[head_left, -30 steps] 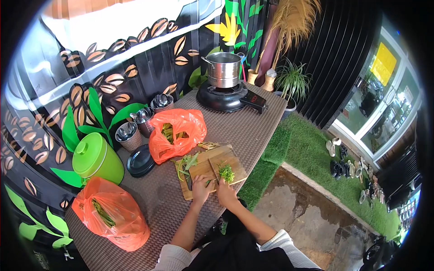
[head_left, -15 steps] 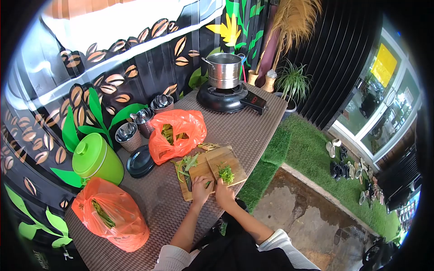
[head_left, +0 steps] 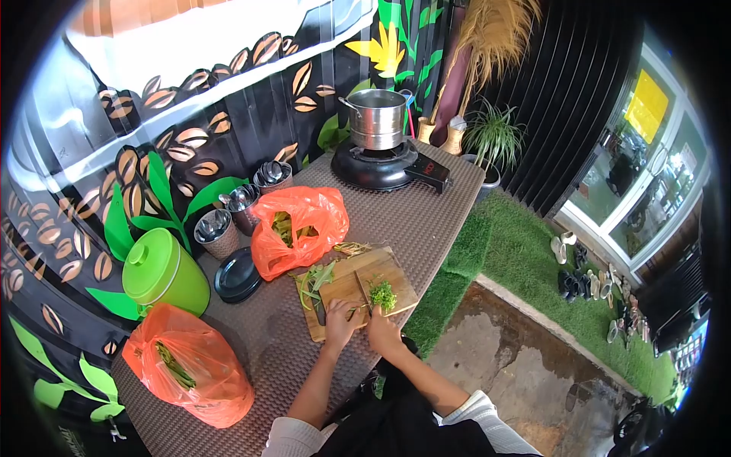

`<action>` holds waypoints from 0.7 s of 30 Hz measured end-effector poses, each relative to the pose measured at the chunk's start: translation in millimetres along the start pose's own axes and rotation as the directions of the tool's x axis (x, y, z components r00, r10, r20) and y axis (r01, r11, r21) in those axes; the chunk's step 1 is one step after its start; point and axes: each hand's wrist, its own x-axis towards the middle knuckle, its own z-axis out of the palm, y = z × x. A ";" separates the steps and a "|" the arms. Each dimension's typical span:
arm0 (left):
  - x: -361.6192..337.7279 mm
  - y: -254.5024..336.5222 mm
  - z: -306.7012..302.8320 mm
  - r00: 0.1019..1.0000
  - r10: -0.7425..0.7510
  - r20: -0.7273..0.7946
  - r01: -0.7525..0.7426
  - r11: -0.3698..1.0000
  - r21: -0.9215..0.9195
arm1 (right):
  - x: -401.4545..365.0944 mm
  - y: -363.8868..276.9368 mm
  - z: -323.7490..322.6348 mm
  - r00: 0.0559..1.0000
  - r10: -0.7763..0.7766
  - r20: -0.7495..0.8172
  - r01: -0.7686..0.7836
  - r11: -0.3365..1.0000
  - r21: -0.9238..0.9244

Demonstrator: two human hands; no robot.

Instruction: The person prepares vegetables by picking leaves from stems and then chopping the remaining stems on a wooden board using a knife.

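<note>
A wooden cutting board (head_left: 340,279) lies near the table's front edge. My right hand (head_left: 384,333) is closed around the handle of a knife (head_left: 362,288), whose thin blade points away from me across the board. My left hand (head_left: 340,323) presses down on the board left of the blade, its fingers bent over some green stems that are mostly hidden. Right of the blade sits a small heap of chopped greens (head_left: 383,295). Uncut leafy stalks (head_left: 314,283) lie on the board's left side.
Behind the board sits an orange plastic bag (head_left: 324,209) of greens; another orange bag (head_left: 205,381) stands front left. Also on the table (head_left: 282,343) are a green lidded bucket (head_left: 171,278), dark plates (head_left: 237,274), cutlery cups (head_left: 217,232), and a steel pot (head_left: 378,122) on a black stove (head_left: 373,167).
The knife and my right hand have shifted slightly to the right, beside the chopped heap. My left hand stays on the stems with only a small shift.
</note>
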 end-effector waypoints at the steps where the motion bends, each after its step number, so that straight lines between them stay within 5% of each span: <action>1: 0.1 -0.7 -0.2 1.000 0.002 0.006 -0.002 1.000 0.019 | -0.9 -2.2 3.3 0.999 0.034 0.016 -0.035 0.999 0.014; 13: -0.1 1.8 2.1 0.998 0.004 -0.059 -0.001 0.999 0.042 | 5.2 -5.8 10.8 0.997 0.022 -0.073 -0.024 0.999 -0.024; 19: -0.7 2.0 2.2 0.998 -0.005 -0.061 0.009 0.998 0.060 | 25.3 1.4 1.1 0.999 -0.033 0.040 0.033 0.999 0.005; 21: 0.5 2.7 3.2 0.998 -0.004 -0.064 0.007 0.998 0.055 | 15.6 2.2 5.3 0.995 -0.086 -0.046 0.084 0.995 -0.044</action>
